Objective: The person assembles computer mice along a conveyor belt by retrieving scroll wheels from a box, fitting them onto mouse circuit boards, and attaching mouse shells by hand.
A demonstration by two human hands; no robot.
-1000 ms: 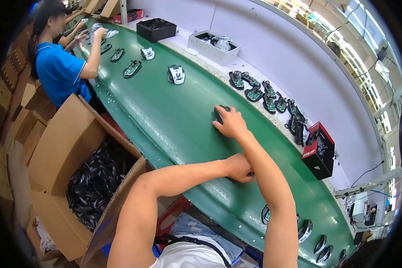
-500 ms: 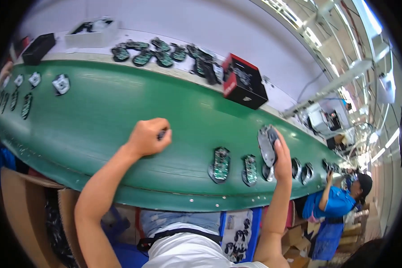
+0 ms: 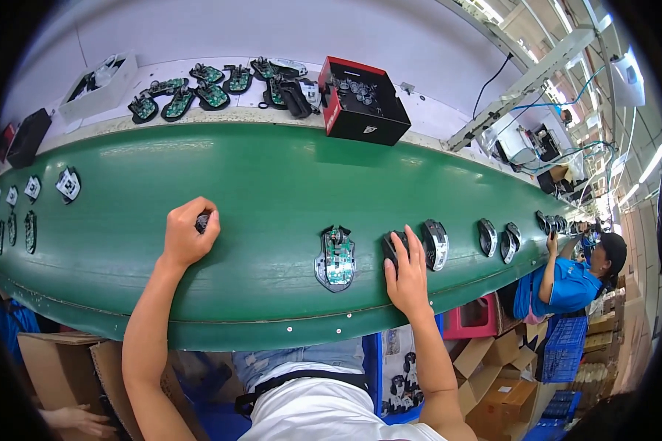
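My left hand point(image 3: 190, 231) is a fist above the green belt. A small dark part point(image 3: 202, 223) shows inside its curled fingers, its kind unclear. My right hand point(image 3: 408, 275) rests over a dark computer mouse point(image 3: 390, 250) on the belt, thumb on the near side and fingers across the top, hiding much of it. Just right of that hand stands a black and silver mouse point(image 3: 435, 245). Between my hands lies an uncovered mouse base point(image 3: 336, 261) with a green circuit board. Farther right are more mice point(image 3: 488, 237).
Behind the green belt point(image 3: 265, 184), a ledge bears several circuit-board assemblies point(image 3: 213, 95), a black-and-red box point(image 3: 368, 103) of small clear parts and a white box point(image 3: 99, 88). More boards point(image 3: 30, 231) lie at the left. A co-worker in blue point(image 3: 566, 283) stands right; cardboard boxes point(image 3: 504, 404) are below.
My right hand has come down from holding a tilted mouse shell above the belt to resting over the dark mouse. My left hand stays closed. The camera view has shifted.
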